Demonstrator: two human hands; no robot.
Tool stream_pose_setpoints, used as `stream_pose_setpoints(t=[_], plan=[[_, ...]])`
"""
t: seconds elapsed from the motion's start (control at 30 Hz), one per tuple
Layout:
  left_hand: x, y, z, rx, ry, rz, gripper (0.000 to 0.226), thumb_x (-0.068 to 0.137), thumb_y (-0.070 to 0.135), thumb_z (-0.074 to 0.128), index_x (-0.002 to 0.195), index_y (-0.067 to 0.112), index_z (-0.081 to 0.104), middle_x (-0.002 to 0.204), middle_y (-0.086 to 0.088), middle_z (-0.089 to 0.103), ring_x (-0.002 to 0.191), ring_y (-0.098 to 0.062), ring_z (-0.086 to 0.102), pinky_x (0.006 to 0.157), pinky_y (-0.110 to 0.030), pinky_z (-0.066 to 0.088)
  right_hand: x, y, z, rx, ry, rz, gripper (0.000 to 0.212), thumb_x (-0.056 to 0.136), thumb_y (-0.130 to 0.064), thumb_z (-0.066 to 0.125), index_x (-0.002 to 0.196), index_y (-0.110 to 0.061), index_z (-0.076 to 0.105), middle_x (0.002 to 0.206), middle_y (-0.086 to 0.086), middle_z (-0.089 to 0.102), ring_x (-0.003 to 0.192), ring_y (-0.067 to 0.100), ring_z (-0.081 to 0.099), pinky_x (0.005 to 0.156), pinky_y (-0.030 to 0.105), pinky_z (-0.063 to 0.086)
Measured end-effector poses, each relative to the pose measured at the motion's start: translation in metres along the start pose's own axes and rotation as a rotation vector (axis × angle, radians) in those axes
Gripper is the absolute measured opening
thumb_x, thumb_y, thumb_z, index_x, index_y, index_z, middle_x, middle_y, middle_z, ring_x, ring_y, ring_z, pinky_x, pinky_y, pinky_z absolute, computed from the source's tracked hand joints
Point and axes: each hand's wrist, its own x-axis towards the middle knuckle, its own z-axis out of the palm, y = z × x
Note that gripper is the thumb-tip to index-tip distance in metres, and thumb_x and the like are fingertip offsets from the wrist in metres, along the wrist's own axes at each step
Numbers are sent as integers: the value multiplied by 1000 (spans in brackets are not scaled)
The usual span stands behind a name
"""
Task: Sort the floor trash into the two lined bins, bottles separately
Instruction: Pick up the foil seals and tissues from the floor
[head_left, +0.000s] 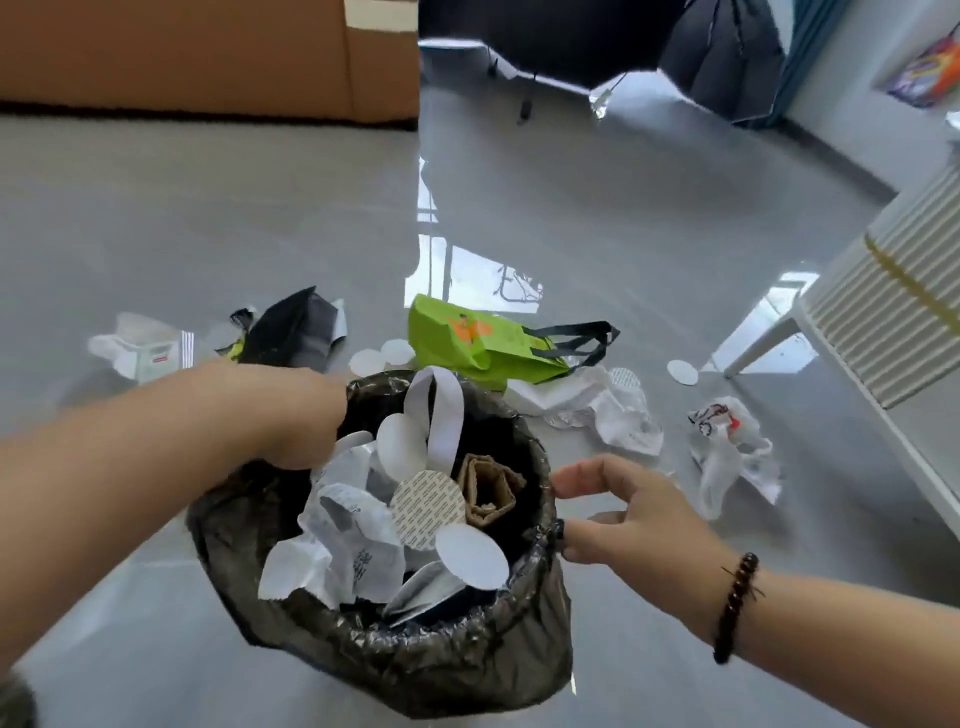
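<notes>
Left hand (306, 421): I am reaching over the far-left rim of the bin; my fingers are hidden behind the liner and the paper, so I cannot tell whether this grip is pinching anything.
Right hand (631, 514): I am holding it just beside the bin's right rim, grip spread, fingers relaxed and pinching nothing; the lower fingertips are sitting right at the liner's edge.
Bin (431, 660): it is standing on the grey floor between my two hands, lined with a black bag (540, 613).
Inside the bin: crumpled white paper (343, 545) is lying just below my left grip; round white discs (470, 558), a printed disc (427, 506) and a folded brown cardboard piece (488, 493) are sitting between my grips.
Beyond my grips: a lime green tote bag (467, 338) and a black pouch (293, 327) are lying on the floor.
Past my right grip: crumpled white wrappers (623, 410) and a white plastic bag (727, 447) are lying near it.
Wrist: I am wearing a dark bead bracelet (735, 608) on my right arm.
</notes>
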Motion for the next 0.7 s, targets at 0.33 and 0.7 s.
stream_pose_setpoints(t=[0.33, 0.7], plan=[[-9, -90, 3, -224, 381, 85, 10, 88, 5, 51, 86, 14, 48, 70, 2, 34, 60, -18, 37, 68, -35, 41, 68, -77, 101, -11, 27, -1, 20, 77, 8, 66, 82, -11, 69, 82, -1, 66, 59, 18, 54, 60, 31, 47], [36, -95, 34, -538, 765, 21, 8, 91, 19, 49, 93, 21, 42, 83, -1, 51, 75, -28, 52, 63, -33, 38, 116, -83, 91, -314, -364, -583, 10, 83, -9, 69, 87, -18, 65, 84, 1, 59, 69, 7, 60, 64, 18, 49]])
